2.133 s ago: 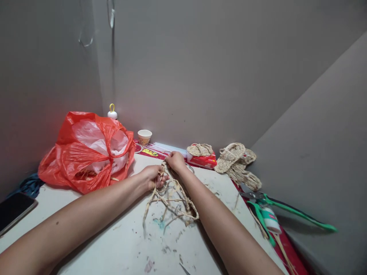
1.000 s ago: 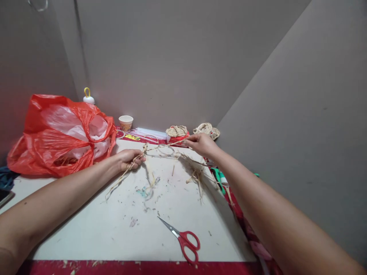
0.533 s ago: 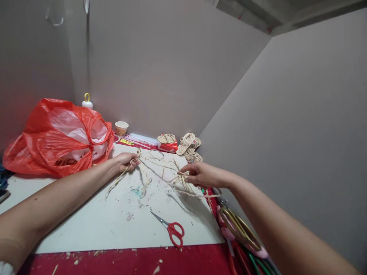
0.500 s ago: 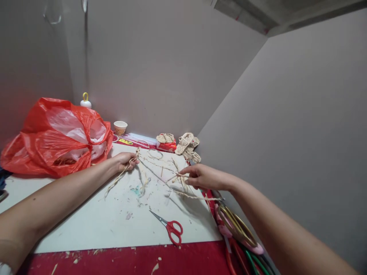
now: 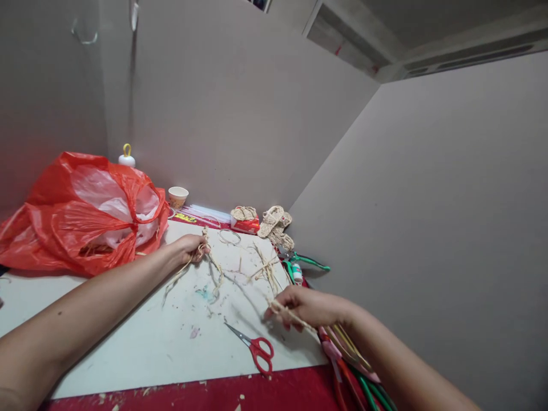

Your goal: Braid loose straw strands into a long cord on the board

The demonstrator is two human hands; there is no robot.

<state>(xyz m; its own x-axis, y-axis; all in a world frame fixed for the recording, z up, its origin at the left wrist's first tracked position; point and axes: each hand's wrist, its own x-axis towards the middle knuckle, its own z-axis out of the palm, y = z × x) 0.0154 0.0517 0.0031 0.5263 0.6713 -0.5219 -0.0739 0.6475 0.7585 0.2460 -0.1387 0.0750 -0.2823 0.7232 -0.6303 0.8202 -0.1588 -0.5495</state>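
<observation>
My left hand (image 5: 193, 248) is closed on a small knotted bundle of pale straw fibre (image 5: 205, 233) above the white board, with loose strands hanging from it. Lower right, my right hand (image 5: 299, 308) has its fingers pressed together around a twisted straw cord (image 5: 295, 317), whose end trails over the back of the hand. Between the hands lie loose straw strands (image 5: 266, 271). Red-handled scissors (image 5: 254, 346) rest on the board below, left of my right hand, with the blades pointing up and left.
A red plastic bag (image 5: 85, 217) fills the left side. Along the back stand a paper cup (image 5: 177, 197), a red box (image 5: 245, 222) and woven straw pieces (image 5: 276, 224). Green-handled pliers (image 5: 310, 261) and a small bottle (image 5: 297, 273) lie right; more tools sit beneath my right forearm.
My right hand has moved down and towards me, with the twisted cord now in its fingers. The green-handled pliers and bottle have come into view. My left hand keeps its hold.
</observation>
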